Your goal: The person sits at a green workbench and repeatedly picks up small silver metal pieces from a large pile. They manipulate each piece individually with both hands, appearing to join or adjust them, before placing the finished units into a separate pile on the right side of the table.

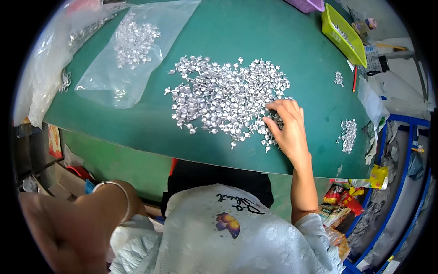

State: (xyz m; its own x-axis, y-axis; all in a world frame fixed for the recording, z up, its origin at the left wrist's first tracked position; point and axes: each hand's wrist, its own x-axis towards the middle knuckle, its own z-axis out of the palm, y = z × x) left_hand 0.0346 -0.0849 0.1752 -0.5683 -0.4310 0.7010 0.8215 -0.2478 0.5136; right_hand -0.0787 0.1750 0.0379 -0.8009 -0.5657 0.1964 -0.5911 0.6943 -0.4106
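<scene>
A wide heap of small silvery metal pieces (pixel 219 93), each with a round head and a short stem, lies spread on the green table (pixel 205 27). At the heap's right edge, my right hand (pixel 290 130) reaches down among the pieces. Its thumb and fingertips are apart, and I see nothing gripped between them. My left hand (pixel 54 233) is raised close at the lower left, blurred, with a bangle (pixel 125 196) on that arm. The left fingers do not show.
At the left are a clear plastic bag (pixel 155 45) of similar pieces and a larger bag (pixel 45 68). Two small piles (pixel 348 136) (pixel 338 78) sit at the right, near a red pen (pixel 355 80) and a lime-green basket (pixel 343 39). A blue rack (pixel 388 196) stands beside the table.
</scene>
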